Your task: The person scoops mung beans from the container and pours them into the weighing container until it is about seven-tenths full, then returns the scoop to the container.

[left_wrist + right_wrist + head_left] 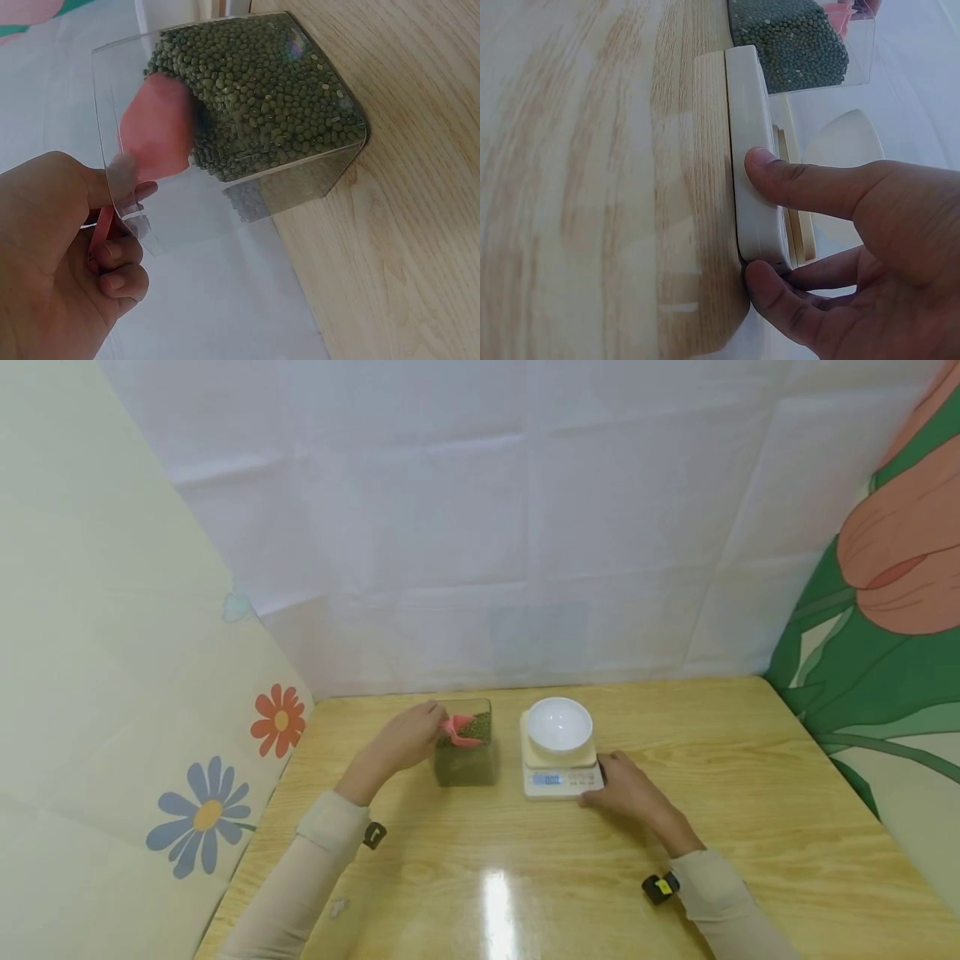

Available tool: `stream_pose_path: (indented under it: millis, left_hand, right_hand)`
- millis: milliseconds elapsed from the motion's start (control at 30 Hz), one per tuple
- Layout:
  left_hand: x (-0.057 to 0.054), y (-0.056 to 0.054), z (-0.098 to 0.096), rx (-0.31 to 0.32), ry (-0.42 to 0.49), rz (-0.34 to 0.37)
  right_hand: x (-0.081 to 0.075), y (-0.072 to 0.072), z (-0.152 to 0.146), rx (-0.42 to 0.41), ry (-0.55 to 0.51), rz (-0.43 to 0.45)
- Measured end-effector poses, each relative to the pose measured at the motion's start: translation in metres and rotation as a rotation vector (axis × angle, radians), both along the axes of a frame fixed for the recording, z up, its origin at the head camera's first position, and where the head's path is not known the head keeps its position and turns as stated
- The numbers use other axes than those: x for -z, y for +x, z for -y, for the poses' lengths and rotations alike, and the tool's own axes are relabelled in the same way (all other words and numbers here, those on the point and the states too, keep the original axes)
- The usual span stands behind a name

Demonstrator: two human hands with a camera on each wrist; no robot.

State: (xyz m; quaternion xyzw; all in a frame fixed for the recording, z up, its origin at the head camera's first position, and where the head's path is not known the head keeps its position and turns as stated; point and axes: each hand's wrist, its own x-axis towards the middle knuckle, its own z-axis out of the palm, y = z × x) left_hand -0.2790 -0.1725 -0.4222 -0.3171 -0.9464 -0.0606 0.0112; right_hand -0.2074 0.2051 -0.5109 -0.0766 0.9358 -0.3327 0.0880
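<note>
My left hand (411,735) grips the handle of a pink scoop (159,127) at the rim of a clear square container (465,770). Small green mung beans (262,90) fill much of that container, and the scoop's head is inside it, against the beans. At the right, my right hand (626,787) holds the near right corner of a white kitchen scale (534,790), thumb on its front face and fingers along its side. A white bowl (559,725) rests on the scale's cream platform (536,755). The scale's display is lit and appears to show zeros.
The wood-grain table (480,852) carries both the container and the scale, with a gap between them. A white cloth wall (420,527) rises behind the table's back edge. Flower-printed panels (225,710) stand at both sides.
</note>
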Motion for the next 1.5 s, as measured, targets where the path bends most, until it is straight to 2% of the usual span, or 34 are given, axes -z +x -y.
stream_pose_path:
  millis: [300, 567, 767, 1067, 1300, 1500]
  left_hand:
    - [0.001, 0.000, 0.004, -0.019, 0.050, 0.032]
    - [-0.001, 0.000, 0.009, -0.017, 0.066, 0.023]
    - [-0.002, 0.001, 0.012, -0.029, 0.078, 0.040]
    - [-0.002, 0.001, 0.019, -0.076, 0.139, 0.080]
    - [0.001, 0.001, 0.024, -0.080, 0.204, 0.082]
    - [0.001, 0.002, 0.025, -0.092, 0.214, 0.097]
  right_hand:
    - [0.001, 0.001, 0.000, 0.008, -0.011, 0.002]
    - [0.000, 0.002, 0.001, 0.012, -0.014, -0.002]
    - [-0.002, 0.002, 0.001, 0.015, -0.013, 0.003]
    - [-0.002, 0.003, 0.000, 0.017, -0.029, 0.007]
    - [0.001, 0.002, 0.000, 0.010, -0.015, -0.006]
    - [-0.001, 0.003, 0.001, 0.013, -0.023, 0.000]
